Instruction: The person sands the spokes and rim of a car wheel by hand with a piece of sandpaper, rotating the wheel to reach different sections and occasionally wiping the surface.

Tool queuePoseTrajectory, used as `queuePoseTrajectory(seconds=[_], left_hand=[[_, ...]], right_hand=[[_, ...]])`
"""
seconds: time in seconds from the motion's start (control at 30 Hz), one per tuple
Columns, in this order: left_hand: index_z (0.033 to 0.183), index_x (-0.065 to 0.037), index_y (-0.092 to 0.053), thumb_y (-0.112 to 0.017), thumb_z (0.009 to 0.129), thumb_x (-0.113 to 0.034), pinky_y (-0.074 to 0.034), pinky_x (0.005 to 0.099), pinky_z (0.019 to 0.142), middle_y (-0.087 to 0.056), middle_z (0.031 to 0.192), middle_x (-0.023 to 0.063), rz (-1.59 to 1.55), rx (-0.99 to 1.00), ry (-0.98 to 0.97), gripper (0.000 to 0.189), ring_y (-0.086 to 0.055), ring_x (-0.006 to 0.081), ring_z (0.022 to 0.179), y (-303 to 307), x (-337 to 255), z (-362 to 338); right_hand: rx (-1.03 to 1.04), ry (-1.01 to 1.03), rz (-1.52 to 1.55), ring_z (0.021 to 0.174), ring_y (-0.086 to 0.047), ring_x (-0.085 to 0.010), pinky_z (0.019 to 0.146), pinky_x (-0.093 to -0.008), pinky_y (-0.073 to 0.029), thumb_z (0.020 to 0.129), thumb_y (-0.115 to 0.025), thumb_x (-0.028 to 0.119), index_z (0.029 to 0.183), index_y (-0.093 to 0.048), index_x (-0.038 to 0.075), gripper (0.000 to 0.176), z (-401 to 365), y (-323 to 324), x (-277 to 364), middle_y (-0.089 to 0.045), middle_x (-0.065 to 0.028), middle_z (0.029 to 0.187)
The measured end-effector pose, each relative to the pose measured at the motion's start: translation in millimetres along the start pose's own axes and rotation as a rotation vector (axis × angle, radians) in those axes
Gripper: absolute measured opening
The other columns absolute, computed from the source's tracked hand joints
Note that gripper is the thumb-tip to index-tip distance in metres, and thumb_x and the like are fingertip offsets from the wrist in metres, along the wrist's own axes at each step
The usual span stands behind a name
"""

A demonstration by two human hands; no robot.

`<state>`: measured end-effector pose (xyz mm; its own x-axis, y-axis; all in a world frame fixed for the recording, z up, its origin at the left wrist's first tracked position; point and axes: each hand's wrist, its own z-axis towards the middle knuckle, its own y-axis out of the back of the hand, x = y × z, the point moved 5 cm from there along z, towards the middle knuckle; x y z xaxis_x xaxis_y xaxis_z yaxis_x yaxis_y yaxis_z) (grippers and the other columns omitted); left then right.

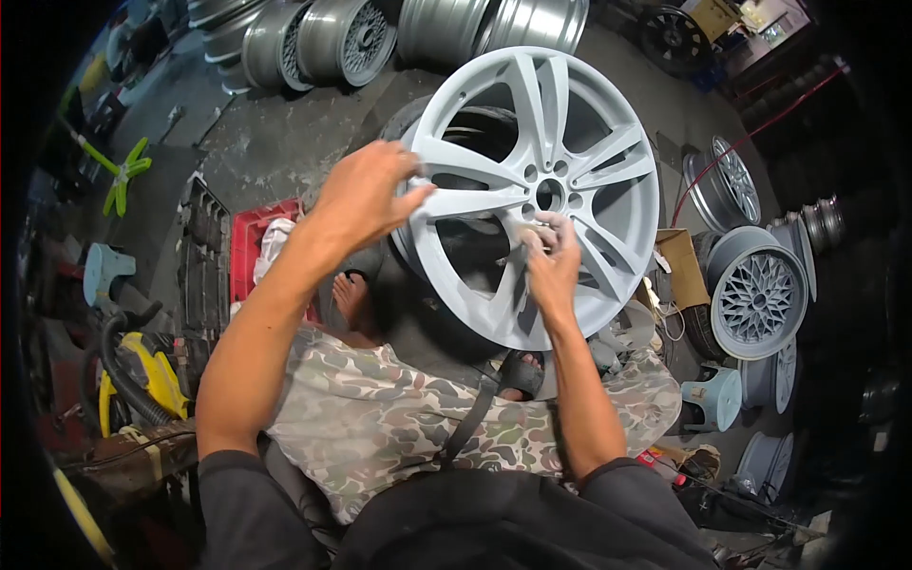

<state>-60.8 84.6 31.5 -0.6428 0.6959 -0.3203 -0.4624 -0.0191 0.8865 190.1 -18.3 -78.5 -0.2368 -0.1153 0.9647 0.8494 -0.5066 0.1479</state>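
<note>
A light grey alloy wheel (pixel 489 202) with paired spokes lies in front of me, its face tilted up. At its left rim is my left hand (pixel 366 193), thumb apart from the fingers, the fingertips slightly blurred over the rim edge. My right hand (pixel 554 261) is closed just below the hub hole, its fingertips whitened with dust. Pinched in these fingers is a small pale pad (pixel 543 234), mostly hidden by them, right at the base of a lower spoke. Beneath the wheel, a dark round support shows partly at the left.
Bare wheel rims (pixel 347 43) line the far floor; more, including a mesh-spoke rim (pixel 760 302), stand at right. A red crate (pixel 249 249) sits left, near a yellow machine with a black hose (pixel 152 375). Small stools (pixel 712 397) and a cardboard box (pixel 679 269) are nearby.
</note>
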Motion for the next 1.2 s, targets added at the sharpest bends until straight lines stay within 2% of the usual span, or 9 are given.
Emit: queuePoseTrajectory(seconds=[0.1,0.17,0.2,0.3,0.5,0.6,0.77,1.0,1.2], left_hand=[[0.13,-0.006,-0.065,-0.087,0.074,-0.031,-0.047,0.0398,0.101,-0.06,0.128,0.0129,0.204,0.019,-0.139,0.065,-0.054,0.0307,0.123,-22,-28,6],[0.135,-0.002,-0.059,-0.093,0.065,-0.032,-0.04,0.0442,0.109,-0.059,0.129,0.0133,0.445,0.0,-0.199,0.083,-0.053,0.0304,0.129,-42,-31,15],[0.135,0.0,-0.058,-0.093,0.063,-0.032,-0.038,0.0458,0.111,-0.059,0.129,0.0136,0.607,-0.056,-0.246,0.087,-0.052,0.0305,0.13,-56,-28,19],[0.132,0.003,-0.058,-0.095,0.058,-0.033,-0.038,0.047,0.11,-0.059,0.123,0.0126,0.651,-0.132,-0.262,0.09,-0.055,0.0287,0.125,-75,-25,30],[0.116,0.002,-0.063,-0.096,0.052,-0.042,-0.042,0.0437,0.102,-0.059,0.107,0.0082,0.64,0.042,-0.199,0.084,-0.059,0.0241,0.108,-87,-33,51],[0.113,0.001,-0.064,-0.095,0.055,-0.047,-0.044,0.0423,0.099,-0.061,0.107,0.0086,0.569,0.11,-0.176,0.082,-0.06,0.0245,0.108,-90,-36,60],[0.106,-0.005,-0.07,-0.09,0.063,-0.059,-0.047,0.0379,0.091,-0.067,0.101,0.0078,0.475,0.017,-0.269,0.071,-0.066,0.0243,0.102,-95,-34,61],[0.107,-0.001,-0.068,-0.087,0.067,-0.06,-0.049,0.0375,0.091,-0.067,0.103,0.011,0.434,0.167,-0.134,0.074,-0.065,0.0276,0.104,-84,-30,63],[0.106,0.001,-0.067,-0.085,0.072,-0.057,-0.049,0.0394,0.09,-0.067,0.101,0.0127,0.33,0.075,-0.192,0.069,-0.065,0.0286,0.102,-82,-18,60]], right_hand=[[0.204,0.219,-0.544,0.089,-0.065,-0.0198,0.08,-0.0312,-0.051,0.092,-0.066,-0.005,0.125,-0.065,0.001,0.033,-27,25,23,-0.073,-0.0124,0.098],[0.44,0.454,-0.779,0.085,-0.06,-0.0319,0.079,-0.0381,-0.051,0.083,-0.069,-0.008,0.121,-0.072,0.005,0.04,-46,27,23,-0.073,-0.0135,0.099],[0.531,0.655,-0.856,0.086,-0.059,-0.0299,0.08,-0.0391,-0.051,0.08,-0.073,-0.006,0.122,-0.073,0.007,0.043,-51,27,22,-0.073,-0.0104,0.102],[0.713,0.774,-0.877,0.093,-0.06,-0.0304,0.085,-0.0397,-0.053,0.083,-0.076,0.005,0.117,-0.075,0.009,0.034,-34,28,21,-0.069,-0.0084,0.109],[0.749,0.74,-0.937,0.093,-0.066,-0.0317,0.081,-0.0413,-0.056,0.092,-0.071,0.016,0.106,-0.075,0.003,0.02,-16,14,10,-0.068,-0.0106,0.102],[1.058,0.589,-0.806,0.098,-0.07,-0.0333,0.082,-0.0421,-0.059,0.091,-0.071,0.014,0.111,-0.076,0.004,0.023,-67,4,22,-0.07,-0.0148,0.111],[0.836,0.663,-1.131,0.097,-0.066,-0.0338,0.081,-0.0424,-0.057,0.095,-0.068,0.022,0.11,-0.075,0.008,0.022,-30,-3,15,-0.061,-0.018,0.113],[0.874,0.616,-1.026,0.096,-0.062,-0.0303,0.08,-0.0436,-0.054,0.093,-0.068,0.02,0.109,-0.075,0.006,0.022,-80,4,29,-0.057,-0.0149,0.114],[0.781,0.541,-0.952,0.092,-0.062,-0.0341,0.079,-0.0436,-0.054,0.093,-0.069,0.019,0.102,-0.073,0.003,0.019,-93,-2,26,-0.054,-0.0169,0.105]])
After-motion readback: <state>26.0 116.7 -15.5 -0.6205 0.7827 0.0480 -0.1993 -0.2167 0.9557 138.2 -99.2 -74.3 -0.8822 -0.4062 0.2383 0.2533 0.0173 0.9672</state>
